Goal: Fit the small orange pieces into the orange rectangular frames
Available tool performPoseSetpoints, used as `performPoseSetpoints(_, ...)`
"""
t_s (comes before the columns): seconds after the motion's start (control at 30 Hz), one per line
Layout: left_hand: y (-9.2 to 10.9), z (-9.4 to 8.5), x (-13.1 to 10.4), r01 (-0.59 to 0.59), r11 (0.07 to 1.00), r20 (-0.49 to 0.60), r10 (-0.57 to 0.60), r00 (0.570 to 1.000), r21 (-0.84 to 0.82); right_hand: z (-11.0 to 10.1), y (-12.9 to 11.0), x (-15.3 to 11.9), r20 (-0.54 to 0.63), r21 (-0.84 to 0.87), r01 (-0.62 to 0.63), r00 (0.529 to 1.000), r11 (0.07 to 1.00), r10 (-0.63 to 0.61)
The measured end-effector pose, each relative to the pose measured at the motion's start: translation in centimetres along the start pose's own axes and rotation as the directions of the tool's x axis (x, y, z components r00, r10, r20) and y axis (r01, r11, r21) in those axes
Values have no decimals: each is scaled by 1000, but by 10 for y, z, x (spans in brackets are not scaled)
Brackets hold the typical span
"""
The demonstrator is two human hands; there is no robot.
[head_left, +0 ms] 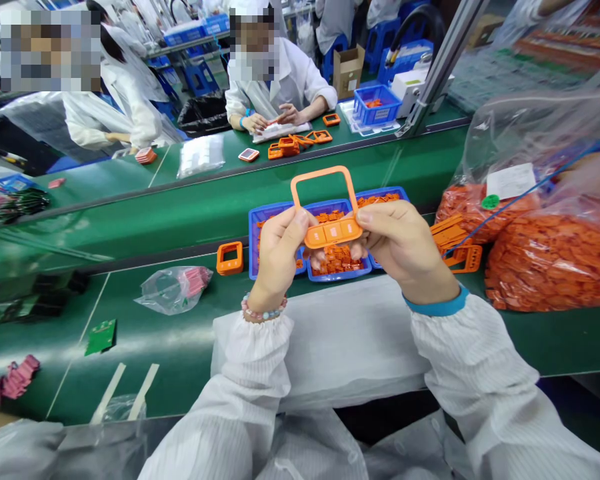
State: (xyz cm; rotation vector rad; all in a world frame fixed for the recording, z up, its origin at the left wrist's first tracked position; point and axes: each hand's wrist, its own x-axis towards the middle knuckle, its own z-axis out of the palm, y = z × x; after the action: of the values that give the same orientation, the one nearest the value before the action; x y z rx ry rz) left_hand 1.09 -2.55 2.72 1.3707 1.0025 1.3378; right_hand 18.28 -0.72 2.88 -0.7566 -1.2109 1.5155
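Note:
An orange plastic frame point(334, 231) with a large rectangular opening and three labelled keys along its lower bar is held up between my hands. My left hand point(280, 250) pinches its left end, and my right hand point(400, 240) pinches the right end. Just behind and below are blue bins point(339, 276) of small orange parts, partly hidden by my hands. A stack of orange frames point(229, 259) stands left of the bins. Under my forearms lies a white sheet point(355, 333) on the green bench.
Large clear bags of orange parts point(555, 260) and loose orange frames point(466, 259) are on the right. At left lie a plastic bag with pink parts point(195, 281), a green circuit board point(101, 337) and pink pieces point(20, 378). A person point(280, 80) works across the raised green divider.

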Motion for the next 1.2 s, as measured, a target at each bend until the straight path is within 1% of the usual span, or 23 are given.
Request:
performPoseSetpoints(0.2,0,-1,1,-19,999,13,20,1000,-34,1,1,0,7,41,10,1000,999,-10)
performPoseSetpoints(0.4,-1,-3,1,4,1000,6,-4,1000,-8,-1,4,1,-1,8,11,1000,1000,-11)
performPoseSetpoints(0.53,-1,-3,1,-26,998,20,27,999,-54,1,4,1,-7,28,21,1000,999,-21)
performPoseSetpoints(0.67,-3,-4,4,-57,994,44,62,997,-96,1,4,1,-45,14,22,999,1000,-22)
performPoseSetpoints(0.77,-6,-5,6,-73,994,32,76,997,-85,0,6,0,-84,-71,71,994,995,-77)
performPoseSetpoints(0.83,-7,-5,7,-80,996,-5,80,997,-50,0,9,-1,-136,-221,141,975,965,-174)
performPoseSetpoints(0.87,-7,-5,7,-83,996,-30,82,996,-24,0,9,-2,-160,-328,194,953,925,-257)
performPoseSetpoints(0.9,-7,-5,7,-85,996,-53,85,995,5,1,9,-3,-162,-449,256,919,856,-360)
performPoseSetpoints(0.93,-7,-5,7,-88,996,-69,90,994,32,2,9,-5,-124,-571,322,875,755,-467)
performPoseSetpoints(0.97,-7,-5,7,-93,994,-76,97,992,54,3,9,-6,-42,-677,386,830,627,-557)
performPoseSetpoints(1.0,-6,-5,7,-100,993,-74,105,992,69,4,8,-7,69,-753,445,786,484,-615)
performPoseSetpoints(1.07,-4,-6,6,-119,989,-59,124,991,87,7,6,-9,280,-821,525,714,225,-642)
performPoseSetpoints(1.1,-4,-7,6,-129,987,-48,135,990,99,8,6,-10,352,-829,546,680,123,-644)
performPoseSetpoints(1.13,-4,-8,6,-142,983,-40,148,988,119,9,6,-10,396,-831,554,644,42,-655)
performPoseSetpoints(1.17,-4,-9,5,-157,976,-41,165,985,153,9,7,-11,415,-837,547,615,-16,-670)
performPoseSetpoints(1.2,-4,-9,5,-170,964,-56,185,981,205,8,8,-10,412,-848,528,601,-48,-685)
